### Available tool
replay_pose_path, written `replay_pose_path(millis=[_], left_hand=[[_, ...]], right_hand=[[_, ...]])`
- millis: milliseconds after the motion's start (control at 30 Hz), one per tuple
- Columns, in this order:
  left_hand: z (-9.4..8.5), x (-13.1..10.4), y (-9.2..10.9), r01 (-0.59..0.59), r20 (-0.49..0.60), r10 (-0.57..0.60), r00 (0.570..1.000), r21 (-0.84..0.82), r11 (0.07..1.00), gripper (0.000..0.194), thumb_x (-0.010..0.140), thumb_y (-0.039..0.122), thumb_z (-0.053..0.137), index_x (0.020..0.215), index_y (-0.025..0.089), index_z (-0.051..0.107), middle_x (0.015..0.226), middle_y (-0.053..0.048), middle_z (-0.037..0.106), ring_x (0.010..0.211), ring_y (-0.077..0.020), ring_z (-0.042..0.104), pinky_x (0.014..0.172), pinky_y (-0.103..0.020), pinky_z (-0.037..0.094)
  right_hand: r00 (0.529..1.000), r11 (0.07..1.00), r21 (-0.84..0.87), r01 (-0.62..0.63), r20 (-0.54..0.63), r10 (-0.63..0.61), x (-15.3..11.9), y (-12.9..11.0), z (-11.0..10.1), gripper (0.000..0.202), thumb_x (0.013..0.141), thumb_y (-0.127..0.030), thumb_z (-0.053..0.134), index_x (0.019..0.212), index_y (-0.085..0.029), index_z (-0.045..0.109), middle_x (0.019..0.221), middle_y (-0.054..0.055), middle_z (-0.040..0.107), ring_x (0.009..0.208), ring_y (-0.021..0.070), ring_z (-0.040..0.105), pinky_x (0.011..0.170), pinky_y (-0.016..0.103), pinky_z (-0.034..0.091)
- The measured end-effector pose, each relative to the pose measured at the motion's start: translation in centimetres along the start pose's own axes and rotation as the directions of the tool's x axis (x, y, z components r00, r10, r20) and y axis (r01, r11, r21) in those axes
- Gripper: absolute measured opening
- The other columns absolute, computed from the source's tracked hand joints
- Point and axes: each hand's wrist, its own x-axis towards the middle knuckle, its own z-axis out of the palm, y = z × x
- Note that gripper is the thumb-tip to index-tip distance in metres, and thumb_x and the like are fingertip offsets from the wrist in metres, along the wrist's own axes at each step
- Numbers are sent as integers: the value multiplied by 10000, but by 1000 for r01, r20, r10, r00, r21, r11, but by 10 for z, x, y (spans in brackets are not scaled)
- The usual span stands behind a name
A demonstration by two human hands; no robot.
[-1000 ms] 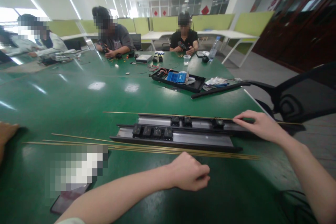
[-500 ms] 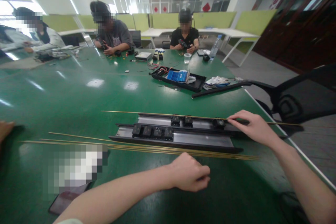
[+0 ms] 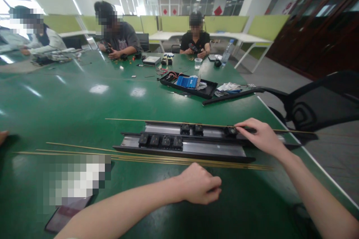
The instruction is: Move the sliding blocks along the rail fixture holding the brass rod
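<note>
The left hand (image 3: 200, 183) is curled into a loose fist at the green table (image 3: 252, 190), with nothing visible in it. To its left, partly behind the forearm, is a flat, dark, rectangular slab (image 3: 68, 211), its upper part blurred out.

Just beyond the fist lie several thin, straight, brass-coloured rods (image 3: 196, 161), loose and apparently not yet used. Behind them runs a long near channel (image 3: 215, 148) with dark edges and a silvery metal floor; four square black blocks (image 3: 166, 141) sit side by side toward its left, and the right part is bare.

In a similar far channel (image 3: 162, 127), three black blocks (image 3: 198, 129) stand apart, so the spacing looks unfinished. A single slim golden rod (image 3: 210, 125) runs lengthwise along this channel, straight and slightly glossy, its ends extending past the blocks. The right hand (image 3: 259, 134) pinches it between thumb and fingers beside the rightmost block.

Farther off is a black tray (image 3: 209, 91) holding a blue ribbed block (image 3: 187, 82).
</note>
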Motion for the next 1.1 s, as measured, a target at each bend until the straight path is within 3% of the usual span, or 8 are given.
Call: replay_pose_path(millis=[600, 1100], left_hand=[[2, 1, -1, -21, -24, 21, 999, 7, 1000, 200, 938, 334, 576, 784, 206, 560, 649, 15, 691, 574, -154, 672, 457, -262, 298], [2, 2, 0, -10, -11, 10, 1000, 3, 1000, 212, 948, 335, 566, 781, 205, 560, 647, 10, 688, 574, -156, 666, 471, -251, 312]], right_hand=[[1000, 999, 35, -13, 2, 13, -1, 9, 2, 274, 927, -470, 604, 936, -258, 776, 966, 51, 766, 918, 226, 693, 817, 383, 547], [1000, 999, 36, -22, 23, 21, -2, 11, -10, 300, 910, -506, 613, 925, -261, 785, 965, 53, 773, 927, 231, 697, 847, 394, 551]])
